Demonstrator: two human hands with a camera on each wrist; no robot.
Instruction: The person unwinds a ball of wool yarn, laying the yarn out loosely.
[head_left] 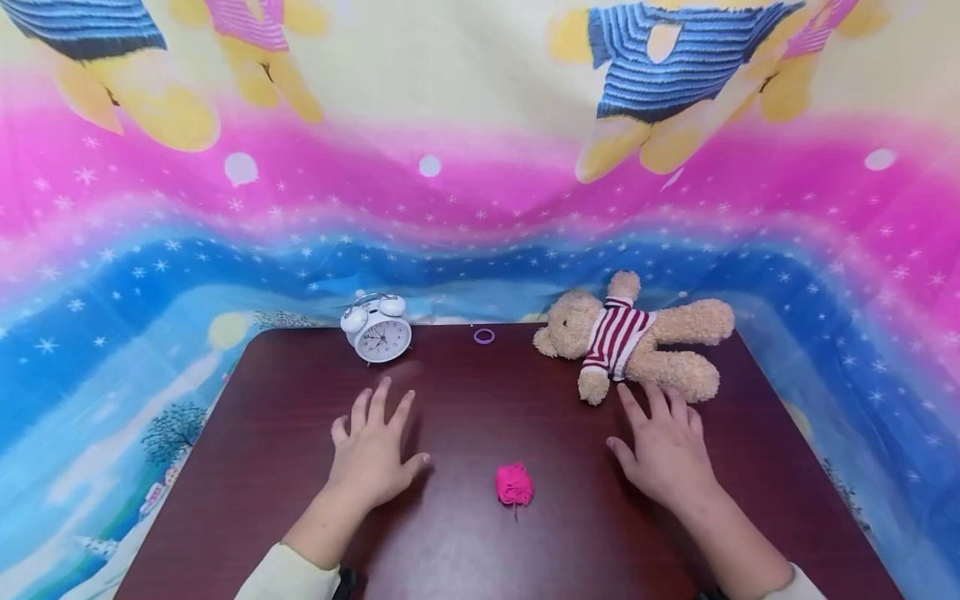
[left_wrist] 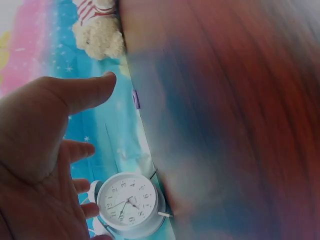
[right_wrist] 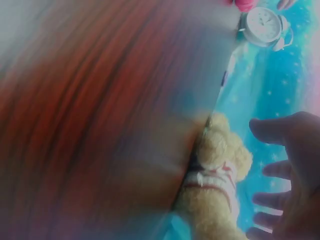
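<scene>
We've got the pink yarn ball [head_left: 514, 484] as our ref. pt. on the dark red-brown table [head_left: 480, 417], w/ a short dark strand poking out on its near side. Our left hand [head_left: 371, 454] is to the left of the ball & a bit beyond it, palm down, fingers spread & released. Our right hand [head_left: 667, 458] is to the right of the ball, also palm down, fingers spread & released; its tips are right by the teddy bear [head_left: 618, 337] (touching or not, we can't tell). The bear, in a red-&-white striped top, lies beyond the ball & to its right, head toward the ball's side, legs pointing away. The white alarm clock [head_left: 382, 340], twin-bell type, stands upright beyond the ball & to its left, past our left fingertips. A small purple ring [head_left: 484, 342] lies nr. the table's far edge, almost straight beyond the ball. Farther back, beyond all that, we see a patterned cloth [head_left: 465, 200], blue/pink w/ snowflakes.
</scene>
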